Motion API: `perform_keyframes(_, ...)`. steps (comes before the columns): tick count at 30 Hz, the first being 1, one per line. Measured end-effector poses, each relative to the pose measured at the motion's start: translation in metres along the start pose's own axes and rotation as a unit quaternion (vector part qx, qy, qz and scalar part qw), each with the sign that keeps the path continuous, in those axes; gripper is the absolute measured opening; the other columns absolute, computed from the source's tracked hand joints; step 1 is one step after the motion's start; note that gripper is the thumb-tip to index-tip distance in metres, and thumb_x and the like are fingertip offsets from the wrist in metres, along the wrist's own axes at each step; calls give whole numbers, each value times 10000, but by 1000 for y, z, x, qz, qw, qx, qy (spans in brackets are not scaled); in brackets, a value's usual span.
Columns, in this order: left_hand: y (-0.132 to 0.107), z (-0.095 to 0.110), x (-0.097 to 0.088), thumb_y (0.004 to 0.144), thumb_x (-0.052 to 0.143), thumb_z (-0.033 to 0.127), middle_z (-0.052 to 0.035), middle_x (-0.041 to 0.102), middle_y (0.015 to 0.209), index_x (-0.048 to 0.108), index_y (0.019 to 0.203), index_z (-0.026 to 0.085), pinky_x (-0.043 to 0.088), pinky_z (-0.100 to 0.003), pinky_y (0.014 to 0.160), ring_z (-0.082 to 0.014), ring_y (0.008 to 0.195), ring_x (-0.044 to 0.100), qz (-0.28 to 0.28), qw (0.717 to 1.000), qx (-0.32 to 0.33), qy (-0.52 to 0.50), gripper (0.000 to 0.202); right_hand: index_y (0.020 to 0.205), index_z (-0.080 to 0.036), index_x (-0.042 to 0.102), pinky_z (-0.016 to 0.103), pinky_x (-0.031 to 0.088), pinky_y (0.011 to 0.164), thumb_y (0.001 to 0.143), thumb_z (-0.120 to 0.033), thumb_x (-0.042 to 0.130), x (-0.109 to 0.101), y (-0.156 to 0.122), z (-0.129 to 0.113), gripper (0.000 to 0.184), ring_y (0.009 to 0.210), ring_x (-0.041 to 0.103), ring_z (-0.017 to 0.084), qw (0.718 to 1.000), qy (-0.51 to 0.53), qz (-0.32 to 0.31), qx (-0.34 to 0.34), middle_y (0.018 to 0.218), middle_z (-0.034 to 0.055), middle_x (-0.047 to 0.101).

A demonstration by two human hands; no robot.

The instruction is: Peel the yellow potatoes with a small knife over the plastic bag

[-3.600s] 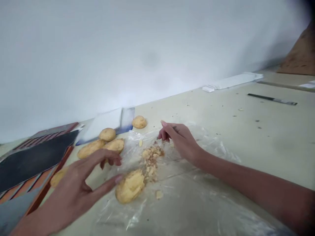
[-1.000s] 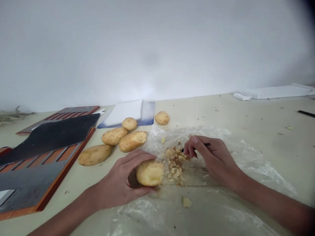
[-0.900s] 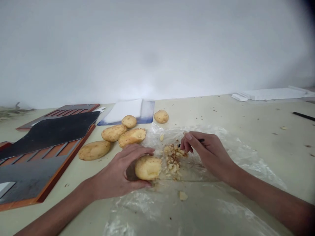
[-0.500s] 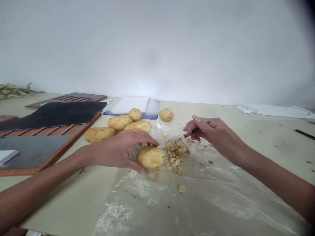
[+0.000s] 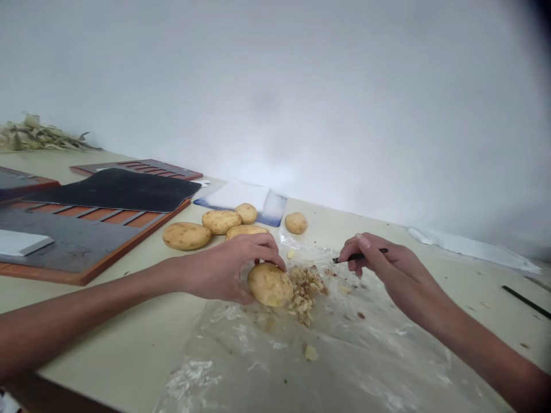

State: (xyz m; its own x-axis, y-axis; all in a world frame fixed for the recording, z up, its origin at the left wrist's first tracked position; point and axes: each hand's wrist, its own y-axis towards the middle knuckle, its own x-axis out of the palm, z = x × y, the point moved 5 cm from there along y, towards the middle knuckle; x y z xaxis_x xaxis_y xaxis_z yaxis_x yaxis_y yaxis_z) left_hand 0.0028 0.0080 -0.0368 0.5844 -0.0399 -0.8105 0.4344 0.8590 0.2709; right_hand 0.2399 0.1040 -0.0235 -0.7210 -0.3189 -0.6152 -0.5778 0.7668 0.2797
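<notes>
My left hand (image 5: pixel 228 269) is wrapped round a partly peeled potato (image 5: pixel 270 284) resting on a clear plastic sheet (image 5: pixel 327 355). My right hand (image 5: pixel 387 269) is closed on a thin dark tool (image 5: pixel 359 256), held just above the sheet to the right of a heap of potato peelings (image 5: pixel 306 284). Several unpeeled potatoes (image 5: pixel 221 221) lie on the table behind my left hand, one more potato (image 5: pixel 296 222) a little apart.
A red-framed board with a black mat (image 5: pixel 116 189) lies at the left. A white and blue board (image 5: pixel 241 198) leans by the wall. White sheets (image 5: pixel 473 248) and a dark strip (image 5: pixel 527 302) lie at the right. Dried leaves (image 5: pixel 34 136) sit far left.
My left hand took hold of the potato and keeps it. My right hand lifted from the peelings and moved right with the dark tool. The view swung left.
</notes>
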Motion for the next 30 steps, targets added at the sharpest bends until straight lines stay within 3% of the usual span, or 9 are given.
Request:
perform_keyframes(4,-9,-3,-5,802,689,133,-5,630,1283,692,1211,293,430,-348,1074,-242,1208,599,29,1000,-2,-7,439,901,-233,697,321,462,767,1058,-535,413,13,-1,2,443,822,593,192,998,56,11,-19,913,52,638)
perform_keyframes(8,-24,-17,-3,770,810,287,24,661,1324,667,1260,350,478,-342,1072,-256,1217,630,-27,999,6,-37,515,816,-224,681,308,476,697,1055,-513,437,15,-5,18,448,761,571,183,990,113,64,-47,898,55,626)
perform_keyframes(10,-32,-28,-3,736,860,296,37,672,1316,662,1255,356,466,-347,1095,-247,1243,617,-34,994,-12,-101,559,749,-221,659,289,465,659,1055,-499,447,11,-8,28,465,759,561,183,984,134,102,-51,830,50,609)
perform_keyframes(14,-44,-43,2,723,887,267,53,708,1221,691,1118,332,483,-310,1062,-206,1187,634,-5,971,-89,-222,445,706,-220,659,264,459,641,1050,-479,478,6,-11,41,466,810,576,189,979,150,130,-33,794,53,619)
perform_keyframes(17,-48,-40,4,642,938,287,69,712,1139,665,1189,362,528,-279,971,-192,1080,657,2,971,-123,-204,616,694,-224,650,265,459,629,1052,-481,468,5,-11,46,477,770,572,184,983,135,121,-31,763,49,617)
perform_keyframes(19,-47,-32,3,635,941,308,80,683,1177,649,1245,413,507,-289,1011,-196,1115,644,-14,976,-130,-175,685,706,-226,646,271,466,633,1060,-471,445,7,-12,50,475,721,562,179,987,117,105,-34,735,43,605)
perform_keyframes(24,-41,-10,-2,748,862,363,93,672,1260,665,1222,414,487,-295,1056,-214,1203,633,-68,982,-130,-118,516,757,-241,654,267,503,646,1048,-477,453,5,-13,63,425,746,587,201,990,90,106,-37,726,49,601)
perform_keyframes(27,-45,-7,-2,764,853,396,61,692,1258,637,1263,409,550,-258,961,-213,1180,653,-60,983,-152,-81,544,807,-252,677,260,520,665,1041,-479,467,4,-13,69,387,757,587,202,990,76,110,-37,766,53,615)
perform_keyframes(30,-50,-10,-2,823,789,463,33,627,1387,591,1327,451,558,-305,997,-234,1273,603,-6,986,-168,-24,541,833,-248,693,250,526,662,1040,-490,459,6,-12,72,395,765,593,195,991,85,100,-35,853,65,644)
